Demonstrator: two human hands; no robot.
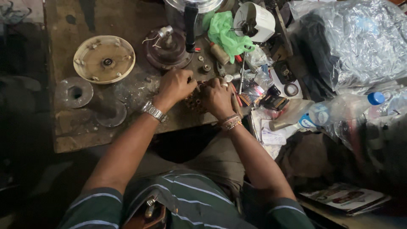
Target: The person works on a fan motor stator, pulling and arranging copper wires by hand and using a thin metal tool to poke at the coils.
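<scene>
Head view: left hand point(176, 86) and right hand point(217, 98) both clamp the copper-wound motor core point(195, 101) between them; likely heavy, rigid, windings fragile, so grip the sides.

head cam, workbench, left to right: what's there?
grey metal ring → cream round disc → left hand → right hand → white fan housing → tape roll → blue-capped plastic bottle

round disc point(104, 59) left of motor base point(166, 47) on workbench point(127, 21).
</scene>
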